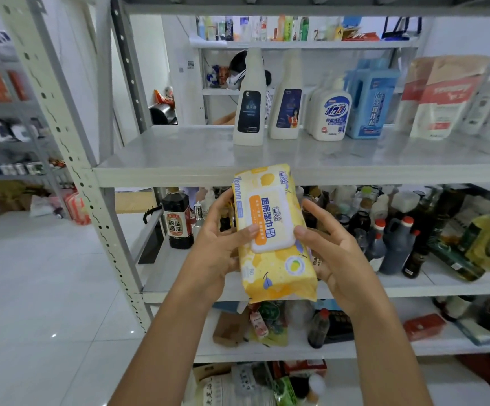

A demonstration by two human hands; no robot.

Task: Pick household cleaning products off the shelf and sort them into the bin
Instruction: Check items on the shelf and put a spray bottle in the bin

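Observation:
A yellow pack of kitchen wet wipes [276,268] with a white flip lid is held upright in front of the shelf, just below its upper board [179,159]. My left hand [217,250] grips its left edge, thumb on the lid. My right hand [334,253] grips the right edge, thumb on the lid's lower right corner. On the upper board stand two white spray-type bottles [249,104] [286,101], a white detergent bottle [330,111], a blue jug [369,104] and several refill pouches [440,98]. No bin is in view.
The grey metal shelf's upright post [91,200] runs down the left. A soy sauce bottle [177,219] and many dark bottles crowd the middle board. Lower boards hold packets and boxes. White tiled floor [32,288] lies to the left. A person is partly visible behind the shelf.

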